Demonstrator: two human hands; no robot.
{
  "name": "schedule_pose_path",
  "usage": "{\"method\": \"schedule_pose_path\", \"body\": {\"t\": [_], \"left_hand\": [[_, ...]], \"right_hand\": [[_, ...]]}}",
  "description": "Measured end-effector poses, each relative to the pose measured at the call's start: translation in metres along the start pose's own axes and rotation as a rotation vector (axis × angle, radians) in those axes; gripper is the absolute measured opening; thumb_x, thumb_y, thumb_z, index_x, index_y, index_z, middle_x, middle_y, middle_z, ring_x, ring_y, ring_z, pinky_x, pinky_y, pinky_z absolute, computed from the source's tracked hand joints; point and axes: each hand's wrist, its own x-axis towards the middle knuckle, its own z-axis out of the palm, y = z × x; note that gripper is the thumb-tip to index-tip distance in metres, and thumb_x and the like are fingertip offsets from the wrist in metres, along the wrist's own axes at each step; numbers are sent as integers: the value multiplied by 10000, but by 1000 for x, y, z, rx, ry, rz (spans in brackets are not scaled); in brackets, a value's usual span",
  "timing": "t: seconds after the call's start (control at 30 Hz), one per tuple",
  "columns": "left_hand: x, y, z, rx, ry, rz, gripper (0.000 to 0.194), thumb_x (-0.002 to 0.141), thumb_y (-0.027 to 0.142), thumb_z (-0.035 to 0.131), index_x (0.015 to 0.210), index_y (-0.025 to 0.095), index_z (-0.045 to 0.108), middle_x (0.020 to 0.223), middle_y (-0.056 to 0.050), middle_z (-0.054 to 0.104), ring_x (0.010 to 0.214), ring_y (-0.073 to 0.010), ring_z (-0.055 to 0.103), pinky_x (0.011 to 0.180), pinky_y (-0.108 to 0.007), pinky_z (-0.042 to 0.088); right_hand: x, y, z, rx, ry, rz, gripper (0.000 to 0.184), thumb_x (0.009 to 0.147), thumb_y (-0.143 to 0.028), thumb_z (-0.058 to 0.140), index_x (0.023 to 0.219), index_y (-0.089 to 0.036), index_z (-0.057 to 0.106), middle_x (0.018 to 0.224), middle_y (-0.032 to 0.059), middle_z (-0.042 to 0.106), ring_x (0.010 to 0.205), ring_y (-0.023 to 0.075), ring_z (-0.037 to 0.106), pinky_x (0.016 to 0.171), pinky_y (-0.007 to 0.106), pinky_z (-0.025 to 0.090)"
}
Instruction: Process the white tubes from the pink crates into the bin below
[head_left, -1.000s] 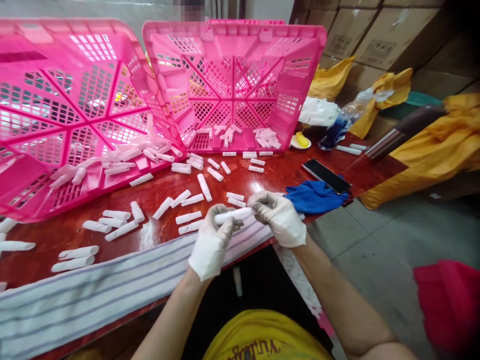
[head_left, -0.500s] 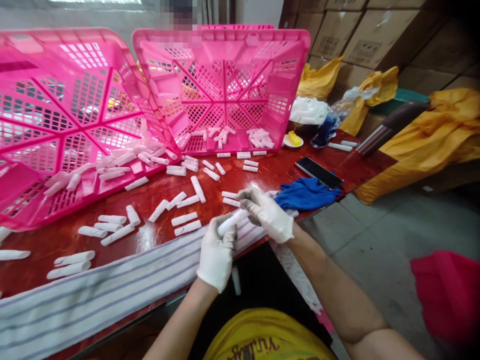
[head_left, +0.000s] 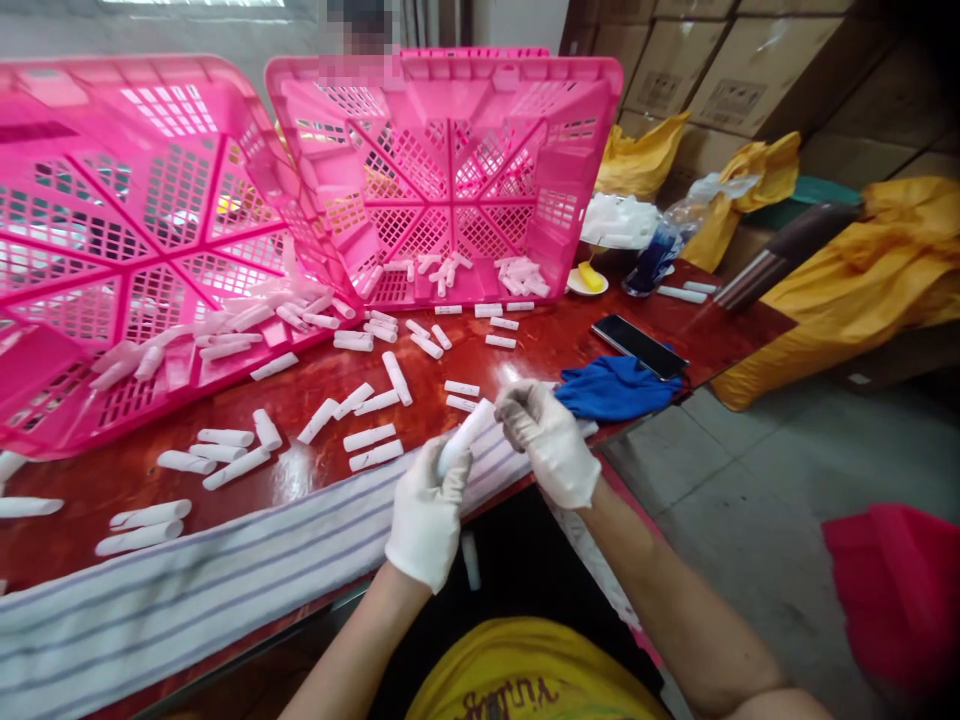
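Gloved in white, my left hand [head_left: 431, 510] is wrapped round a white tube [head_left: 466, 437], whose upper end sticks out tilted up and to the right. My right hand [head_left: 547, 435], also in a white glove with greyed fingertips, is just right of that end, apart from it. Its fingers are pinched together; anything between them is too small to make out. Both hands are over a striped towel [head_left: 300, 545] along the front table edge. Two white tubes [head_left: 461, 388] lie just beyond them, and several more are spread over the red table [head_left: 296, 478] to the left.
Two pink baskets [head_left: 450, 205] lie tipped on their sides at the back, with tubes inside. A blue cloth [head_left: 619, 388], a phone [head_left: 639, 345], and a small dish [head_left: 586, 280] with something yellow are on the right. Yellow sacks [head_left: 892, 250] and cardboard boxes [head_left: 750, 75] stand beyond.
My right hand has come off the tube's upper end and moved slightly right and down. The left hand keeps its hold, the tube now tilted more upright.
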Motion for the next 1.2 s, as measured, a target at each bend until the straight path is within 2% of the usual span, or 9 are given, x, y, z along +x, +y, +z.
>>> {"method": "schedule_pose_path", "body": {"t": [0.1, 0.2, 0.4, 0.57, 0.77, 0.9, 1.0, 1.1, 1.2], "left_hand": [[0, 3, 0, 240, 108, 156, 301, 791, 424, 600, 986, 196, 590, 765, -8, 585, 661, -136, 532, 651, -242, 409], [-1, 8, 1, 188, 92, 153, 283, 775, 421, 623, 933, 189, 586, 749, -6, 574, 658, -131, 525, 640, -239, 401], [6, 15, -17, -725, -690, -495, 367, 831, 510, 515, 799, 145, 499, 502, 113, 155, 361, -11, 80, 389, -172, 187], [9, 14, -24, -991, -873, -685, 368, 874, 482, 455, 738, 141, 477, 442, 131, 131, 301, 1, 17, 336, -171, 138], [-2, 13, -10, -544, -479, -294, 370, 831, 491, 544, 864, 123, 519, 557, 72, 314, 408, -9, 242, 405, -155, 139], [-5, 13, -10, -676, -690, -467, 426, 888, 542, 371, 800, 143, 489, 510, 110, 113, 374, -19, 67, 389, -182, 148], [-13, 13, -3, -573, -696, -391, 455, 906, 549, 281, 834, 152, 491, 519, 97, 153, 385, -34, 112, 402, -185, 166], [-24, 8, 6, -9, -582, -85, 439, 910, 520, 296, 951, 160, 544, 631, 14, 418, 520, -91, 403, 502, -216, 337], [-34, -6, 8, 768, -439, 188, 327, 855, 396, 504, 1100, 191, 577, 947, -76, 552, 823, -194, 551, 712, -298, 431]], "right_hand": [[-2, 6, 1, 40, 21, -20, 329, 726, -440, 684, 820, -189, 494, 708, -36, 465, 535, 57, 363, 474, 203, 292], [-1, -2, 2, 3, -30, -15, 318, 710, -435, 692, 765, -181, 508, 690, -32, 478, 553, 64, 388, 491, 207, 312], [2, -15, -4, 2, -225, 1, 296, 702, -417, 709, 723, -165, 555, 586, -42, 467, 501, 59, 383, 472, 217, 310], [2, -13, -9, 37, -288, 35, 338, 768, -496, 623, 770, -165, 559, 560, -36, 478, 480, 71, 415, 461, 222, 325], [-1, -4, -12, -8, -179, 34, 359, 753, -513, 635, 722, -167, 541, 544, -39, 443, 475, 73, 382, 452, 224, 297], [-11, 1, -16, -50, -290, -108, 276, 823, -433, 596, 761, -166, 565, 716, -2, 492, 597, 83, 437, 550, 225, 364], [-24, 0, -17, -61, -340, -144, 283, 863, -450, 529, 858, -173, 586, 867, 34, 539, 725, 112, 501, 670, 247, 424], [-39, 0, -28, -78, -256, -18, 325, 839, -489, 536, 859, -167, 576, 821, 35, 563, 738, 135, 531, 684, 264, 441], [-53, 5, -61, -237, -9, 143, 312, 786, -480, 584, 780, -174, 524, 707, 1, 553, 635, 118, 508, 598, 239, 422]]}}
